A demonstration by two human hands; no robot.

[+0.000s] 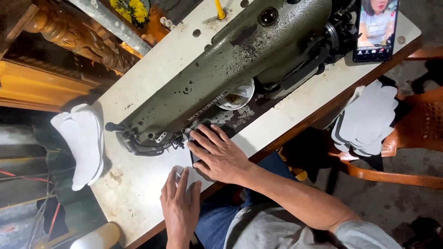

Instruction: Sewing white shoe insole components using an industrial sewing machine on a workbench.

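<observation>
1 sewing machine (230, 78); 1 phone (376, 28); 2 stacks of white cut pcs (83, 143) (367, 120); 1 orange chair (415, 133).

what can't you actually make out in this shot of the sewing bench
- Head view: the needle area of the dark green metal sewing machine is hidden by the machine's own body.
- The dark piece under the right hand is mostly covered by the fingers.
- The left hand lies flat on the white worn table; anything beneath it is hidden.
- White cylinder is cut off by the bottom edge.
</observation>
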